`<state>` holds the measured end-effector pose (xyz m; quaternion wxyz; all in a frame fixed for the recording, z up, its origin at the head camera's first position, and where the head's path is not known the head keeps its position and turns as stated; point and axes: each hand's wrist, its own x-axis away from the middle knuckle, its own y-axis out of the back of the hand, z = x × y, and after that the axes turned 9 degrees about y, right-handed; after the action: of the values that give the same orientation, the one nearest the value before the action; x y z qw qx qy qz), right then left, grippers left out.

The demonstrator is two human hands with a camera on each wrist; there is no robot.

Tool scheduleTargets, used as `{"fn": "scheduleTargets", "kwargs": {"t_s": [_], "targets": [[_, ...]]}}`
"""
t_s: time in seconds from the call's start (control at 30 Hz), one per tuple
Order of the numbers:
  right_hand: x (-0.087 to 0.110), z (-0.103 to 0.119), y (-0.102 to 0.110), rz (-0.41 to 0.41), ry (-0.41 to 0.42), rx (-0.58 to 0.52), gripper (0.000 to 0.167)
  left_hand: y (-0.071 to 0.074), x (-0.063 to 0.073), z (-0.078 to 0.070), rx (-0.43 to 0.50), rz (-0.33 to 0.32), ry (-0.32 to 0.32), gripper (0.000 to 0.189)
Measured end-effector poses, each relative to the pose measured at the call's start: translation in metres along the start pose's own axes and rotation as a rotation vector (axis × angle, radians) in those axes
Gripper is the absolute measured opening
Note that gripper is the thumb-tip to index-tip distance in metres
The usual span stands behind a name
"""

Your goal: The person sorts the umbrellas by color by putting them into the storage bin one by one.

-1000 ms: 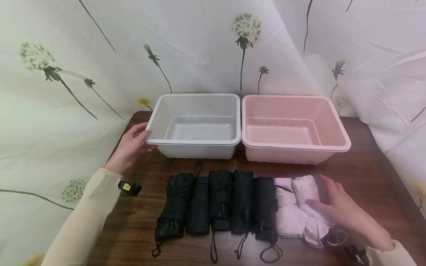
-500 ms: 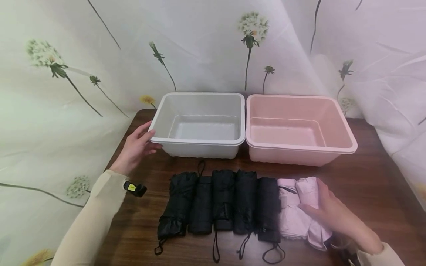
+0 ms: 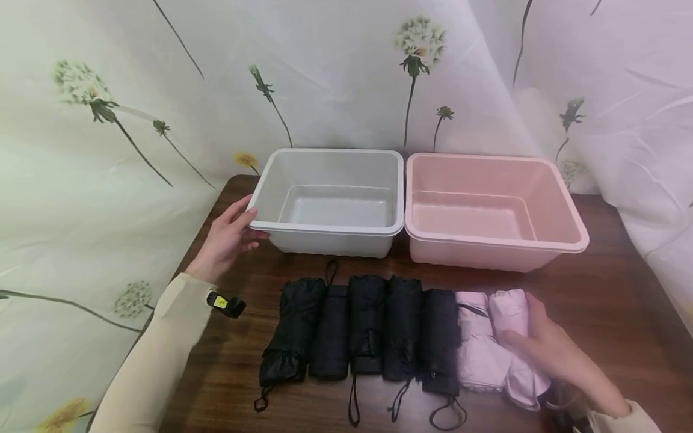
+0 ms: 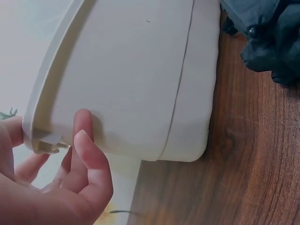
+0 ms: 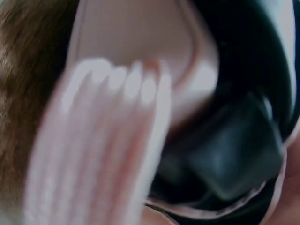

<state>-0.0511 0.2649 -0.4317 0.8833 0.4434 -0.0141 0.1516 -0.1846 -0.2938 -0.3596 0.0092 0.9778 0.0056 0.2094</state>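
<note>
My left hand grips the near left corner of a light grey plastic bin, thumb on the rim and fingers underneath; the left wrist view shows fingertips against the bin's outer wall. On the table, my right hand holds the rightmost pink folded umbrella, thumb across its top and fingers along its right side. Another pink folded umbrella lies right beside it. Close up and blurred in the right wrist view are a ribbed pink strap and the umbrella's pink end.
Several black folded umbrellas lie side by side left of the pink ones, wrist loops pointing mostly toward me. Behind them a pink bin stands right of the grey one on the wooden table. A dandelion-print cloth hangs behind.
My right hand has moved in from the right side and taken hold of the rightmost pink umbrella. My left hand stays on the bin's corner. The head view has shifted slightly.
</note>
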Motion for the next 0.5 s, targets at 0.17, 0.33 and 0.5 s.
{"fn": "scheduleTargets", "kwargs": {"t_s": [0.17,0.33,0.5], "targets": [[0.001,-0.002,0.002,-0.016,-0.034,-0.005,0.101,-0.001,0.001,0.0,0.005,-0.004,0.007,0.06],[0.005,-0.004,0.005,-0.058,-0.03,0.0,0.101,0.0,0.0,0.0,0.009,-0.011,0.01,0.06],[0.008,-0.003,0.012,-0.095,-0.013,0.0,0.102,0.0,-0.001,0.0,0.019,-0.017,0.011,0.06]]}}
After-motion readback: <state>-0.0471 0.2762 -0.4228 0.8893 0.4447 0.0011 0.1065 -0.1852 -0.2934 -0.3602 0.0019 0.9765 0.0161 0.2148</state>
